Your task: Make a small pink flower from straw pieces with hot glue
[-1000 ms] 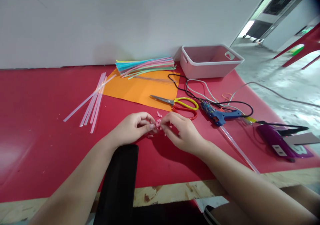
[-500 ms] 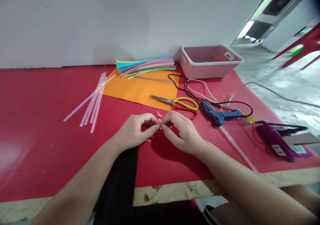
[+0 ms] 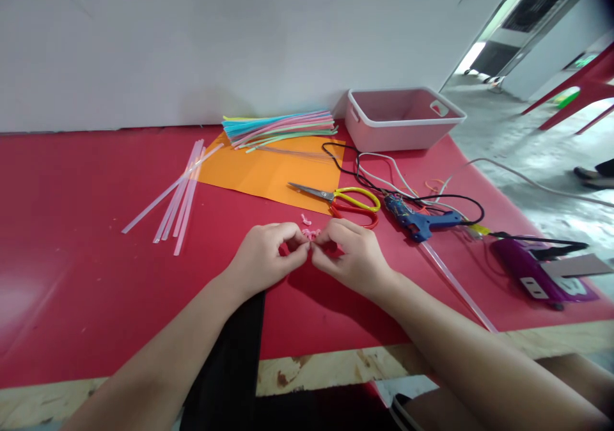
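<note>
Pink curls [image 3: 311, 234], tiny and twisted, right at fingertips, between left hand [image 3: 266, 258] and right hand [image 3: 352, 252]. Another pink scrap [image 3: 306, 220] just beyond hands, on red desk [image 3: 96, 277]. Pinched part covered by fingers; number of curls too small to make out. Black slab [image 3: 236, 354] below left hand, partly covered by wrist. Both hands pinched narrow on curls, thumbs against forefingers, tips nearly touching, forearms slanting inward.

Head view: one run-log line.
left hand: fingers pinched; right hand: fingers pinched; small pink pieces: by fingertips, grip unclear; yellow-and-red-handled metal scissors: beyond hands
</note>
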Motion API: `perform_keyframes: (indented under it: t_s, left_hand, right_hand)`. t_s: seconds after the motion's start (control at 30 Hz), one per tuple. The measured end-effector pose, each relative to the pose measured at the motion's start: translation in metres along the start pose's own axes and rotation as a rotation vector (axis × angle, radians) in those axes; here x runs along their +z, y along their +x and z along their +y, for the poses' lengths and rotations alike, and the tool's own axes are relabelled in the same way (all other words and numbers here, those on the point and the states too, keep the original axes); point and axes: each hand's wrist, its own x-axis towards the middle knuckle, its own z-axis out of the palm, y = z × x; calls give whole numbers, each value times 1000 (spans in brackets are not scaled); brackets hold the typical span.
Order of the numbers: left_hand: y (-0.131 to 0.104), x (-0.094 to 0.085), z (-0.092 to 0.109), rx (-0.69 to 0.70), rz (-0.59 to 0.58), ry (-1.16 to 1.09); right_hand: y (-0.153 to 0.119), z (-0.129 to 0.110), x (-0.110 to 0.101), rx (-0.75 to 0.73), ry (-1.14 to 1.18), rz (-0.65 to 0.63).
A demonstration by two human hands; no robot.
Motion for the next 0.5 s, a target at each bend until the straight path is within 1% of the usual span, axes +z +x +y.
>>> perform_keyframes:
  t_s: [0.2,0.5]
  left_hand:
    - [0,-3,4,-85,40,44]
    - [0,2,3,19,103,69]
  right_hand:
    - [1,2,1,-37,-19,11]
    - [0,0,4,-58,-87,61]
